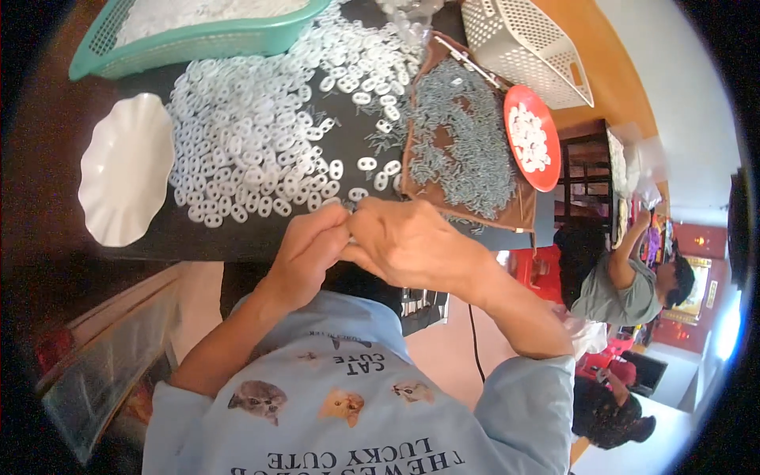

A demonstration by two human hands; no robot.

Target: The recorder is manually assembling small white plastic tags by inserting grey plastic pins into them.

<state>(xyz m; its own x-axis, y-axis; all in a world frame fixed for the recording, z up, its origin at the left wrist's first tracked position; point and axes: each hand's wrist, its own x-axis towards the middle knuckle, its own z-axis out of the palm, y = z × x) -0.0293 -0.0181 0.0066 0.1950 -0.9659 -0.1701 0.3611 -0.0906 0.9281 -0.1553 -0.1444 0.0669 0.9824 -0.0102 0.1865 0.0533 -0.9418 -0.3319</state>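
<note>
My left hand (305,245) and my right hand (408,241) meet at the near edge of the dark table (261,247). Fingers of both are pinched together, fingertips touching; whatever they hold is hidden between them. Just beyond lies a wide heap of small white oval pieces (245,142), each with two holes. To its right, many small grey pin-like parts (467,134) are spread on a brown cloth (518,218). A red oval dish (552,176) at the cloth's right side holds several white pieces.
An off-white wavy-edged dish (127,170) stands at the left. Behind the heap is a green basket (237,41) of white material. A white perforated basket (546,59) sits at the back right, near a thin stick (467,59). Two other people (625,285) are farther right.
</note>
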